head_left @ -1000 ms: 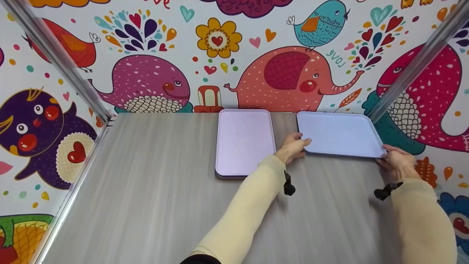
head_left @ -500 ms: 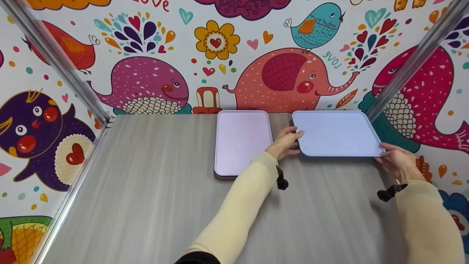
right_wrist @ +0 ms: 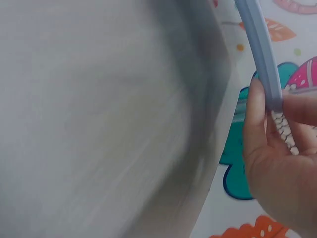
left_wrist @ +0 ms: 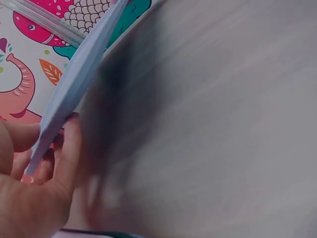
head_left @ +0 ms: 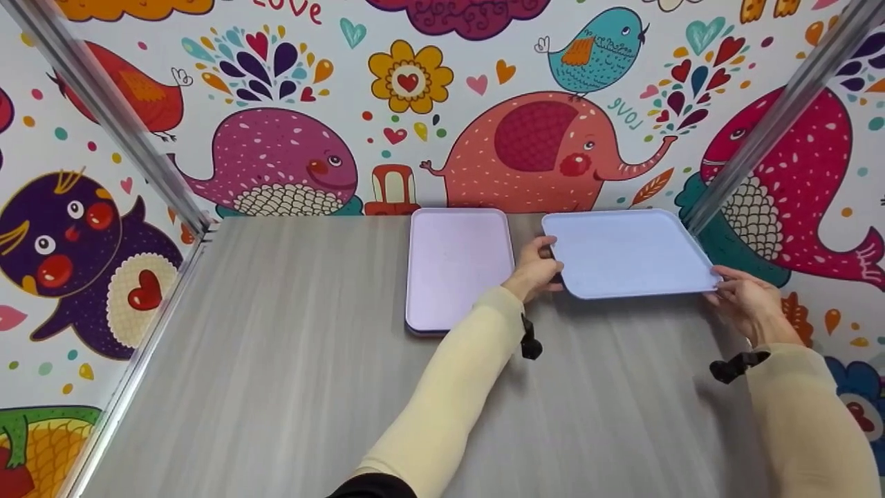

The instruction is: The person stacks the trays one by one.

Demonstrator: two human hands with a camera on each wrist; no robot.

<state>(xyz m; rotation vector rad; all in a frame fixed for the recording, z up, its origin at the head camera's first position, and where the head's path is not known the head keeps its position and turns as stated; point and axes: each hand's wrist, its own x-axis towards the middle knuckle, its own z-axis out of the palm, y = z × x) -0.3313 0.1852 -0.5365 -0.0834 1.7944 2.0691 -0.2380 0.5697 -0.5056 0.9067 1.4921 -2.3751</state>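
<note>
A pale blue rectangular tray (head_left: 629, 252) is held up off the table at the back right. My left hand (head_left: 536, 268) grips its left end, thumb on the upper face and fingers beneath, as the left wrist view shows on the tray (left_wrist: 74, 82). At its near right corner, my right hand (head_left: 750, 304) pinches the rim between thumb and fingers; the right wrist view has that tray edge (right_wrist: 262, 54) from the side. Left of it a lilac tray (head_left: 460, 266) lies lengthwise on the table, with a darker edge showing beneath; my left forearm covers its near right corner.
The grey wood-grain table (head_left: 276, 332) runs back to a wall (head_left: 408, 159) printed with cartoon animals. Metal corner posts stand at the left (head_left: 138, 117) and right (head_left: 781, 117). A black wrist strap mount (head_left: 531, 339) hangs under my left sleeve.
The blue tray has risen off the table and shifted left, towards the lilac one. Both hands have kept hold of it throughout. The lilac tray stays put.
</note>
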